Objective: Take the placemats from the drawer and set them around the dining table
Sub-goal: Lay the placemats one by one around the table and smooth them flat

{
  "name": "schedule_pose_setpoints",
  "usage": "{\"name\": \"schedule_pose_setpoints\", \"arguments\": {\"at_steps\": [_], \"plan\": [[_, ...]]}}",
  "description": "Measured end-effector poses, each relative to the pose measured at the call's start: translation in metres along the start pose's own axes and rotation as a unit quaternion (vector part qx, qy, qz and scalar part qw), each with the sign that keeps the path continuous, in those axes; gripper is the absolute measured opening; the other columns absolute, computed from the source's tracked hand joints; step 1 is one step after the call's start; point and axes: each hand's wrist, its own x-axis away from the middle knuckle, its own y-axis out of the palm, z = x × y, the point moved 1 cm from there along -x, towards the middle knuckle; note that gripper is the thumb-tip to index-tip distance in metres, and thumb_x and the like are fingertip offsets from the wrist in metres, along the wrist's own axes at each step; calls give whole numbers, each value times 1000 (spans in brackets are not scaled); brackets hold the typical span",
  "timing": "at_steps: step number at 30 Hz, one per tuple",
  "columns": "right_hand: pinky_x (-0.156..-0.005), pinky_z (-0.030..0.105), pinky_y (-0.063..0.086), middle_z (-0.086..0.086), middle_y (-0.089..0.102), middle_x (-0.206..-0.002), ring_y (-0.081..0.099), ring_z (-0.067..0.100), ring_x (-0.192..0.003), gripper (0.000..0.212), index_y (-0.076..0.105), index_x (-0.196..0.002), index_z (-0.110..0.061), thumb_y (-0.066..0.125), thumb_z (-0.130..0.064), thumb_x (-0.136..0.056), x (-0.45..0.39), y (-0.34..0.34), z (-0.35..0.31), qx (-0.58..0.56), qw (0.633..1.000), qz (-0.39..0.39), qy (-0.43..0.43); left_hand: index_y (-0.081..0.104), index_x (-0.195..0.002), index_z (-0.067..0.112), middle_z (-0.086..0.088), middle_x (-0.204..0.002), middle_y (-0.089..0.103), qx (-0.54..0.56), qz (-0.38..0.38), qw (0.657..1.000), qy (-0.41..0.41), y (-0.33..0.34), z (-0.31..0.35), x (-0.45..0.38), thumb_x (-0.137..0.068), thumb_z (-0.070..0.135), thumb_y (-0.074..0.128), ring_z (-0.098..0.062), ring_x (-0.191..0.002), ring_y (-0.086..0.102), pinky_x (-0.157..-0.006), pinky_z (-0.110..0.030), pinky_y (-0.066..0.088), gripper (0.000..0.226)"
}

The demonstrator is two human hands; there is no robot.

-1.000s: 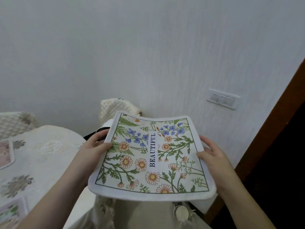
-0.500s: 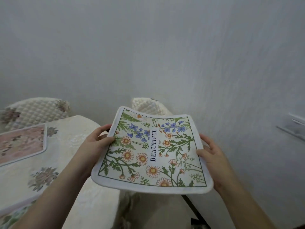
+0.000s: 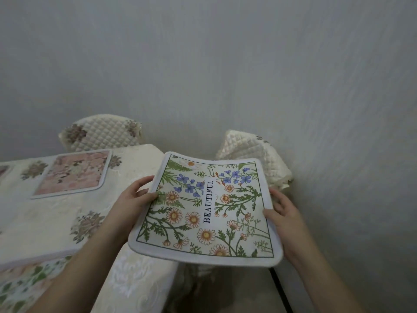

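Pale textured wall (image 3: 225, 64) filled the background, with two quilted chair backs against it, one behind the dining table (image 3: 67, 222) and one at its end (image 3: 252, 150). A cream cloth with woven flowers covered the table. On it lay a pink placemat (image 3: 72, 172) at the far side, and the edge of another floral placemat (image 3: 20, 283) showed at the near left corner. The daisy placemat (image 3: 207, 211), printed with the word BEAUTIFUL, was in the air over the table's right end, part of it hanging past the corner toward the end chair. The left hand (image 3: 133, 199) pinched its left edge, thumb on top and fingers underneath; the right hand (image 3: 282, 213) gripped the right edge the same way, so the mat sagged slightly between them. Its printed word ran away from the person, so its long axis pointed toward the wall. The bare cloth at the table's end lay down and to the left of the mat, nearer the left hand, and the next move would likely be a lowering leftward onto that spot in front of the end chair. Compared with half a second before, the view had swung left: more of the table and the pink placemat showed, and the mat sat closer over the table corner.
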Motion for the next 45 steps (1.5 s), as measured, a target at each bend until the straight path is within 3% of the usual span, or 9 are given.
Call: {"name": "schedule_pose_setpoints", "arguments": {"at_steps": [4,9,14,20,24,30,37,41,45], "plan": [[-78,59,57,0,76,-102,74,32,-89,56,47,-135,-32,58,2,-91,-46,-8,-5,11,998,-54,22,57,-127,24,-11,-102,75,12,32,999,-23,12,-4,-17,-95,3,58,-34,-88,73,-75,-50,59,39],[-79,59,57,1,76,-102,73,31,-91,52,50,-129,-32,55,4,-92,-90,-4,3,20,994,-100,47,56,-123,25,-5,-95,76,32,94,994,-48,18,-19,-25,-94,2,59,-26,-78,75,-53,-31,57,37],[-75,54,59,6,73,-109,73,28,-91,52,49,-132,-26,52,7,-93,-118,22,27,34,987,-135,74,58,-125,17,-12,-110,72,38,150,985,-77,-1,-47,-36,-95,3,58,-32,-90,73,-76,-48,59,33],[-76,49,60,1,69,-118,73,21,-92,51,45,-136,-20,54,7,-93,-147,71,58,44,981,-163,98,61,-120,20,-9,-106,72,22,209,975,-71,-40,-76,-64,-97,11,58,-26,-90,73,-73,-40,58,25],[-76,46,60,3,68,-120,73,21,-92,54,43,-141,-15,57,4,-92,-172,108,80,71,976,-171,115,62,-115,23,-8,-103,73,13,223,972,-76,-66,-95,-92,-98,10,57,-26,-90,72,-77,-44,59,23],[-69,38,60,6,72,-107,73,24,-92,36,57,-120,-16,55,6,-93,-209,151,109,75,970,-168,162,63,-109,29,-5,-100,73,-15,221,970,-100,-107,-126,-141,-95,10,61,-25,-91,71,-81,-46,59,23],[-67,36,59,15,69,-106,71,28,-92,26,58,-116,-5,55,6,-93,-239,182,155,145,956,-154,205,62,-113,26,-4,-104,71,-59,226,964,-130,-140,-161,-174,-96,14,59,-25,-92,70,-81,-48,58,20],[-71,38,60,14,70,-104,72,27,-90,24,59,-113,-6,56,6,-92,-262,208,172,178,944,-185,209,58,-121,18,-6,-108,68,-64,255,954,-143,-153,-168,-192,-99,13,55,-22,-92,67,-78,-42,58,23],[-83,48,58,12,68,-102,69,28,-92,24,60,-112,-5,57,4,-90,-281,231,182,226,932,-198,203,58,-122,16,-4,-104,67,-91,290,940,-153,-163,-167,-201,-99,10,53,-15,-86,64,-64,-23,49,25]]}}
